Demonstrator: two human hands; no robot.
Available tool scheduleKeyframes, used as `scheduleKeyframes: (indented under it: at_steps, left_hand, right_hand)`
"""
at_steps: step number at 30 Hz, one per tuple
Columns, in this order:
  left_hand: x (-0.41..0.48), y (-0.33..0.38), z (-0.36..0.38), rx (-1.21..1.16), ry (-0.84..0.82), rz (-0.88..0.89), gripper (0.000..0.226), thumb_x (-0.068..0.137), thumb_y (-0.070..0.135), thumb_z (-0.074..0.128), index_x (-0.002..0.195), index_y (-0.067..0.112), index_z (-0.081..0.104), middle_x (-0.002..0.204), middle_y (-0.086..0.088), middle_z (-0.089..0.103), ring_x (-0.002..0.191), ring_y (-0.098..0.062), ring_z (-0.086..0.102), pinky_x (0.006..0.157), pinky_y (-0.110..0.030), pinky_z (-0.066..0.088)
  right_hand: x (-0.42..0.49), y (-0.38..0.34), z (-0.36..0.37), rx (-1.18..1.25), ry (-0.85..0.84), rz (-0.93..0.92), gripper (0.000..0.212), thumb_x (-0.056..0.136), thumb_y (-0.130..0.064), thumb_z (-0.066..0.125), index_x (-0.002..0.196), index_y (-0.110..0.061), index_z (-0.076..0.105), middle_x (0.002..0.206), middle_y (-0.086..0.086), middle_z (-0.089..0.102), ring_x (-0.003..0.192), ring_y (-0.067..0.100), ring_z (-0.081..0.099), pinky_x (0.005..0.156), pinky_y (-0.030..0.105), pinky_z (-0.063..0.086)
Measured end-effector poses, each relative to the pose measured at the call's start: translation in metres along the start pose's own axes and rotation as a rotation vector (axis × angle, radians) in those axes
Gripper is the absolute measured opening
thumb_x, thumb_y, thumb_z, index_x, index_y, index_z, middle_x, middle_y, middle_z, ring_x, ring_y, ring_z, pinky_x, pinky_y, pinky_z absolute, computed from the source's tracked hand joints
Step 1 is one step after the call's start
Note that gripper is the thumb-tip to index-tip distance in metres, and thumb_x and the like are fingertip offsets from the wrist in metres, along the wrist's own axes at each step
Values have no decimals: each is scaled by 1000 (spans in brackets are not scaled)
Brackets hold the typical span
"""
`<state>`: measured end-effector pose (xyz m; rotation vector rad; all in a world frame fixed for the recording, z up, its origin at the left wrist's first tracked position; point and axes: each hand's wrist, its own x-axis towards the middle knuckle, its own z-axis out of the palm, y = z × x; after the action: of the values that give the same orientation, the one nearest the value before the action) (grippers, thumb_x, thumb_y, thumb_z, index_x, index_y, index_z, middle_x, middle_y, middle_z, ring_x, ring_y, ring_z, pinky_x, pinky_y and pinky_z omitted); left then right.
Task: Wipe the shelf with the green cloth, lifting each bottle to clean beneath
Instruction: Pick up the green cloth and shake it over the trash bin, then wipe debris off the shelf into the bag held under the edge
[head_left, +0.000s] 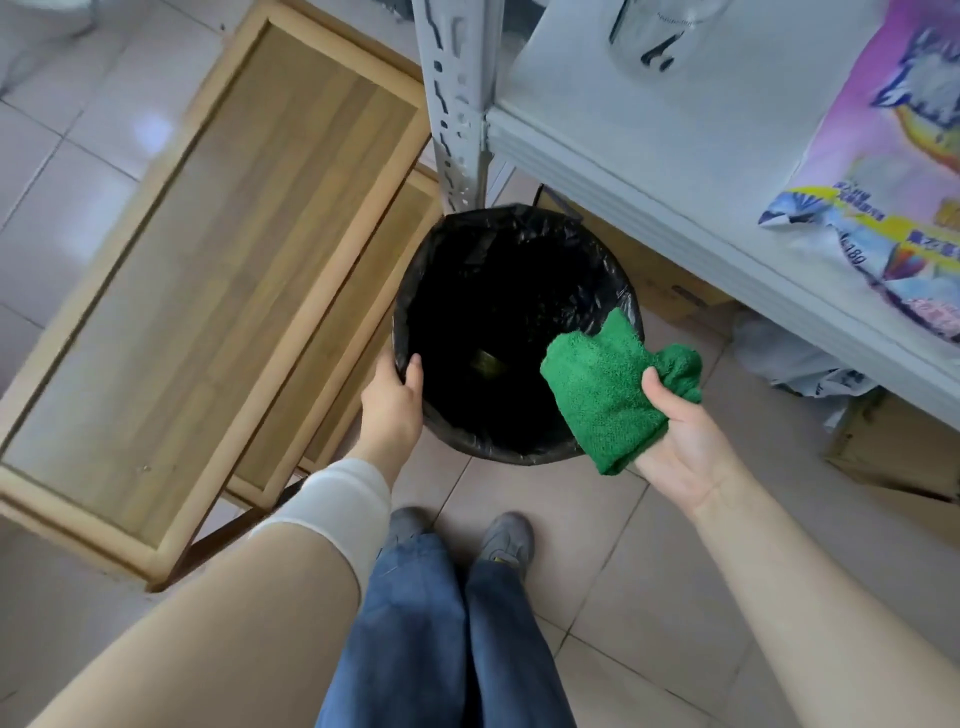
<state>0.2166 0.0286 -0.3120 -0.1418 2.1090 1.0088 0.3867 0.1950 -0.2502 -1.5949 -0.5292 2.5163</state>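
Right hand: my right hand (685, 447) lies palm up, the thumb pressing a folded green cloth (608, 389) onto the fingers beneath, so it is holding the cloth.
Green cloth: it hangs over the near right edge of a bin's mouth, not on the shelf. I judge it is held there so loosened dirt drops inside.
Left hand: my left hand (392, 400) grips the bin's rim, thumb inside and fingers outside, probably to steady it.
Bin: the bin (501, 218) has a black liner and stands on the tiled floor (623, 597) at the foot of the shelf post (457, 104). Something small lies at the bottom, too dark to identify.
Shelf: the grey metal shelf (649, 156) sits up and to the right, well apart from the cloth.
On the shelf: a clear container (660, 31), cropped and blurred, possibly a bottle, and a colourful printed bag (893, 182).
Edges: wooden frames (218, 270) crowd the bin's left side, and a cardboard box (893, 452) sits under the shelf.
Open room: bare tiles lie between the bin and my feet. The way up and right to the shelf looks clear, with only its front lip to pass.
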Motion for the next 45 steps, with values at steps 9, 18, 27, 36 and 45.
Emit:
scheduleKeyframes:
  at_steps: [9,18,27,36,45]
  left_hand:
    - [-146,76,-111,205,19,83,35,93,47,34,110,18,48,101,-8,58,99,-35,57,71,-34,39]
    - [-318,210,-230,316,-41,409,40,95,45,28,109,13,48,97,-3,57,84,-23,51,69,-31,34]
    - [-394,328,-280,307,6,665,41,95,43,28,99,10,53,90,-7,56,86,-28,52,71,-33,36]
    - [-388,425,-260,344,12,716,41,96,41,29,94,7,53,93,-13,57,98,-34,54,74,-34,37]
    - [-374,499,-229,389,-13,671,48,97,40,27,98,1,54,103,-18,58,98,-33,54,80,-36,40]
  right_hand:
    - [-176,-31,76,-5,-97,-26,32,83,-22,53,111,-12,63,113,7,68,100,20,66,75,40,57]
    - [-397,-41,173,39,-154,-219,38,94,-34,39,119,-12,56,106,7,69,99,20,64,84,39,49]
    - [-511,-85,249,-16,-262,-407,43,73,-28,62,111,-9,62,108,11,70,96,23,68,69,37,56]
    - [-569,-204,311,-109,-487,-616,35,95,-23,37,98,-9,69,102,9,71,87,22,69,71,36,55]
    - [-615,-392,375,-181,-284,-843,34,96,-29,42,115,-8,59,112,13,66,96,27,67,63,41,54]
